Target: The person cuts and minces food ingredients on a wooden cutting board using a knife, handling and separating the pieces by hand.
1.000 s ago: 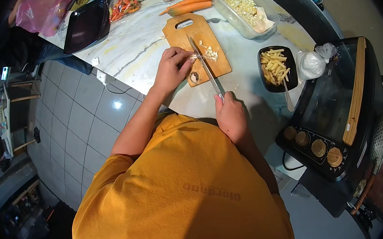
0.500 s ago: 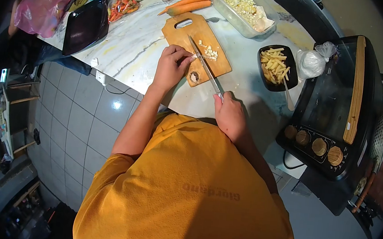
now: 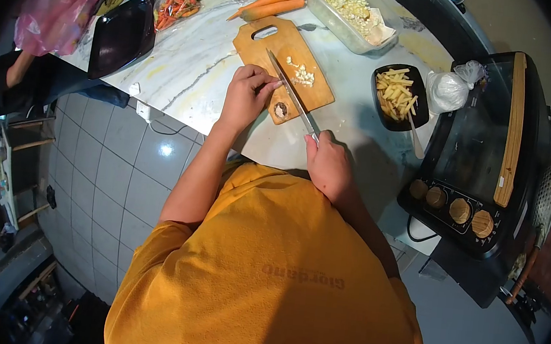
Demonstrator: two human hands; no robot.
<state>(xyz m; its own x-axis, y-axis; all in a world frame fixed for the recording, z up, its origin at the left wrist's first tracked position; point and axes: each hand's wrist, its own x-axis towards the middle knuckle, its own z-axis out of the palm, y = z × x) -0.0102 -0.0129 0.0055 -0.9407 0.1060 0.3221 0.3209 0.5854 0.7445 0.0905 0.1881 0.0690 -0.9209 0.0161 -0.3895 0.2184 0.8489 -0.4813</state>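
A wooden cutting board (image 3: 317, 88) lies on the marble table, with chopped white pieces (image 3: 303, 76) on it. My right hand (image 3: 330, 165) is wrapped round the handle of a knife (image 3: 294, 97), whose blade crosses the board diagonally. On the board's left side my left hand (image 3: 248, 98) pinches a small pale piece against the blade, mostly hidden by the fingertips. A dark round spot with a pale bit (image 3: 281, 110) is near the board's lower corner.
Two carrots (image 3: 272, 4) and a plastic container of chopped pieces (image 3: 350, 17) lie beyond the board. To the right are a black bowl of cut sticks (image 3: 397, 97) and a black oven (image 3: 470, 144). At left are a black tray (image 3: 121, 34) and another person's arm (image 3: 19, 69).
The knife and my right hand have shifted slightly left. At the far left, the pink bag and the other person's arm have moved. My left hand has barely moved.
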